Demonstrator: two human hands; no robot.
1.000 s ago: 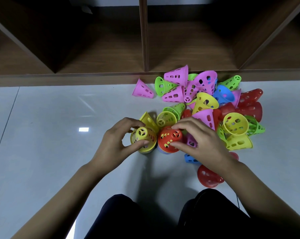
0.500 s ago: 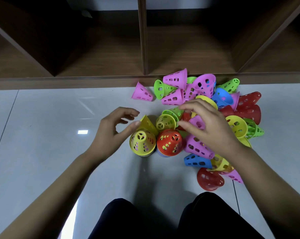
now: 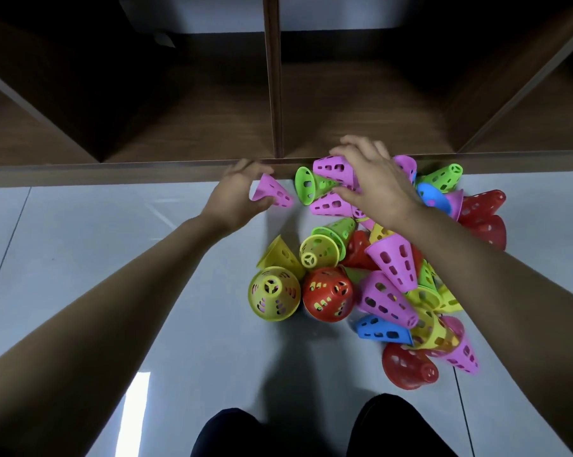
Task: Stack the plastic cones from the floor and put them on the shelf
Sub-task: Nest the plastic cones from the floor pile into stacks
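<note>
Before the shelf [image 3: 113, 173], on the floor [image 3: 113, 258], lies a pile of cones [image 3: 390, 265], with a yellow stack [image 3: 274, 293] and a red stack [image 3: 328, 293] upright at its near left. Reaching far forward, the right hand [image 3: 377, 186] clasps a pink cone [image 3: 332, 169] atop the pile's far edge; the left hand [image 3: 237, 196] grips a lone cone [image 3: 273, 192] beside it.

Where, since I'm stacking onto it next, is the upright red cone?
Head view: the red cone stands on the floor at the pile's near-left edge, between an upright yellow cone to its left and a toppled pink cone.
</note>
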